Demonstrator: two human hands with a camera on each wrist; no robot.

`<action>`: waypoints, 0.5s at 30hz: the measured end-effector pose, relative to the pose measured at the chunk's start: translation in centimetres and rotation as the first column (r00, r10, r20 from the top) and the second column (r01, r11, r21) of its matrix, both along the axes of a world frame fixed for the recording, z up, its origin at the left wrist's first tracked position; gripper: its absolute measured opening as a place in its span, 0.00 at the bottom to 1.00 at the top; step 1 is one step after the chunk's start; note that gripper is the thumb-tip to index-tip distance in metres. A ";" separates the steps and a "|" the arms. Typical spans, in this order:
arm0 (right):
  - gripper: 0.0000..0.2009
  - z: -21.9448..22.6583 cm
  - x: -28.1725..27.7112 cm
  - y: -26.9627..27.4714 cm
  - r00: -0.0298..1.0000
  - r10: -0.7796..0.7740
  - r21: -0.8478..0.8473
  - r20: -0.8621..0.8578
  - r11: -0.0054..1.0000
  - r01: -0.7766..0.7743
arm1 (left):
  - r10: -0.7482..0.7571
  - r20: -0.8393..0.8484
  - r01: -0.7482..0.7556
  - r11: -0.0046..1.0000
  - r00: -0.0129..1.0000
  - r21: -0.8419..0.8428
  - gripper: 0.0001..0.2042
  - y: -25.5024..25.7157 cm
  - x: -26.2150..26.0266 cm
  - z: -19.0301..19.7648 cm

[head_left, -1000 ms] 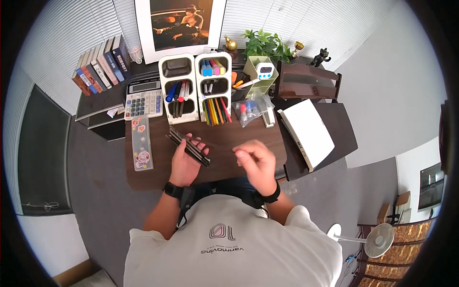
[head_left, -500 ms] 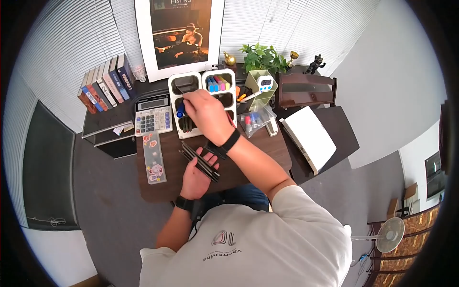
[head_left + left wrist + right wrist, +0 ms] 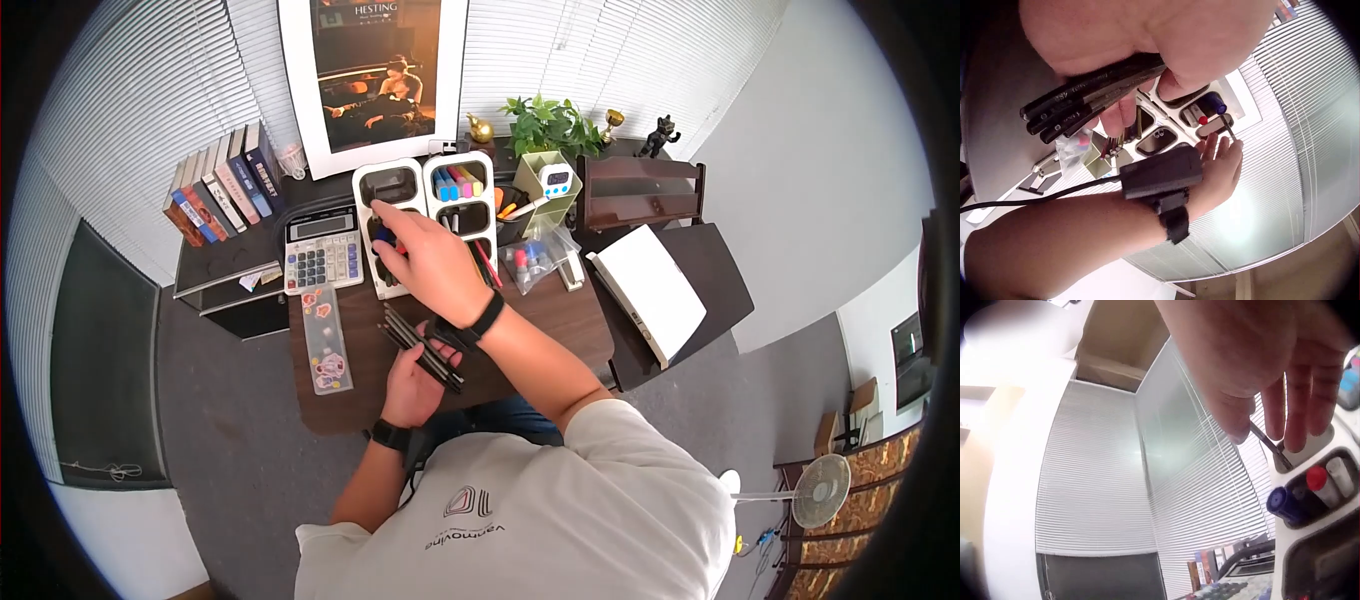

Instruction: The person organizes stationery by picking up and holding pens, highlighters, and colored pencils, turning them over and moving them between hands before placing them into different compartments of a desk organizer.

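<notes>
Holding a bundle of slim, smooth, dark pencils (image 3: 422, 348) in curled left hand (image 3: 413, 390), lower center of the head view. Just beyond, pinching 1 thin dark pencil (image 3: 1266, 437) in right hand (image 3: 432, 268), with its end inside the rounded upper-left compartment of a glossy white plastic organizer (image 3: 392, 291). Beside that compartment, in the next: a blue marker (image 3: 1288, 505) and a red-capped marker (image 3: 1322, 482). Farther, at upper left of center, a flat framed poster (image 3: 378, 80).

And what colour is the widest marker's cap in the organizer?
The cap is dark blue; the right wrist view shows it best.
</notes>
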State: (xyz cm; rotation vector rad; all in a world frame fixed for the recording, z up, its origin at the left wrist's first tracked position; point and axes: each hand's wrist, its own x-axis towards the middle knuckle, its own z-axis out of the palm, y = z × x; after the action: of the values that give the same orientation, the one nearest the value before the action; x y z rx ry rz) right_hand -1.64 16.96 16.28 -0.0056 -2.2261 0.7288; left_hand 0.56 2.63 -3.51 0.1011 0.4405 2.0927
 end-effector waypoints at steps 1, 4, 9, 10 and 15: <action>0.16 -0.3 1.1 -0.1 0.999 -0.022 0.005 -0.027 1.000 0.022 | 0.000 0.004 0.000 1.000 1.000 -0.003 0.17 0.0 0.1 0.4; 0.08 -2.1 6.9 -1.1 0.998 0.058 -0.069 0.030 0.996 -0.056 | 0.087 -0.126 -0.088 0.996 0.988 0.001 0.14 -0.4 0.0 1.9; 0.10 -8.1 13.4 -2.3 0.909 0.030 -0.126 0.415 0.992 0.025 | 0.213 -0.021 -0.214 0.975 0.977 -0.056 0.11 -1.2 -0.2 2.4; 0.10 -8.8 13.7 -2.3 0.921 0.016 -0.131 0.388 0.991 0.038 | 0.192 -0.019 -0.192 0.981 0.981 -0.029 0.11 -1.0 -0.1 2.7; 0.08 -9.7 14.3 -1.8 0.952 -0.029 -0.156 0.305 0.984 0.080 | 0.151 -0.039 -0.152 0.988 0.988 -0.038 0.13 -0.7 -0.1 3.1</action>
State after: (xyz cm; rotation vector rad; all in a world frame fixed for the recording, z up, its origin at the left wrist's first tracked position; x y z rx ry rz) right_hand 12.65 15.19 6.62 -0.2789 -2.4330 0.9336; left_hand 0.48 1.96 -0.43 0.0840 0.5267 2.2328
